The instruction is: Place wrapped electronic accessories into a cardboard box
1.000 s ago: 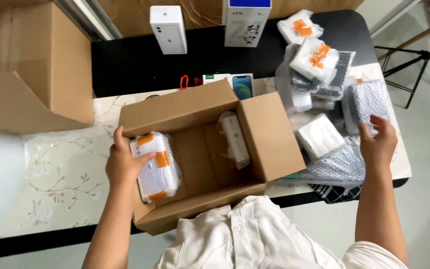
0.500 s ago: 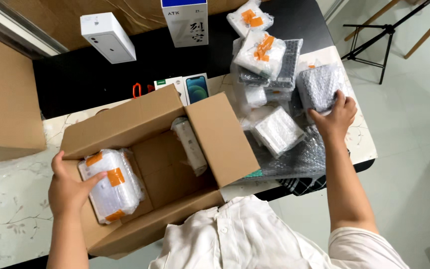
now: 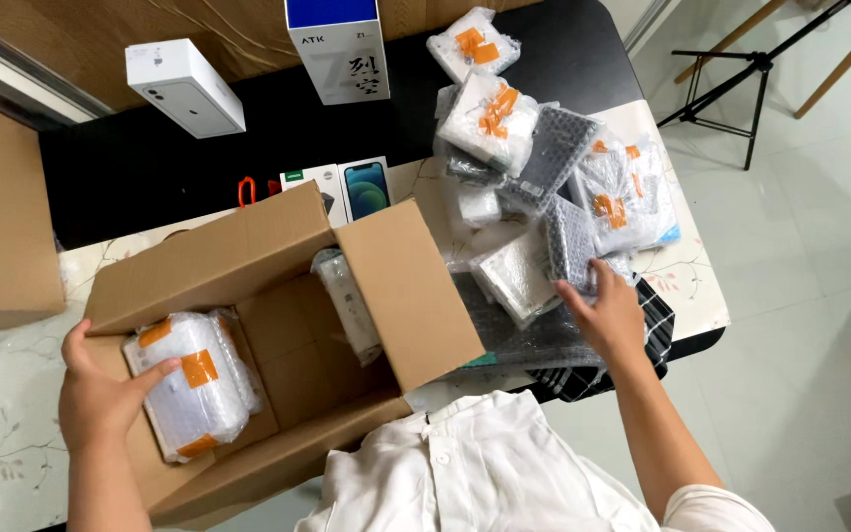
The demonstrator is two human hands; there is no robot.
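1. My left hand (image 3: 100, 394), at 8 o'clock, lies fingers spread over a bubble-wrapped parcel (image 3: 194, 384) with orange tape; it's resting on it, not pinching.
2. That parcel sits in the left end of the open cardboard box (image 3: 396, 296); a second wrapped bundle (image 3: 347, 300) leans against the far inner wall.
3. My right hand (image 3: 608, 315), at 4 o'clock, fingers loosely open, touches a small wrapped packet (image 3: 573, 241).
4. More wrapped packets are piled at 1 o'clock on the tabletop (image 3: 12, 414) (some overlapping).
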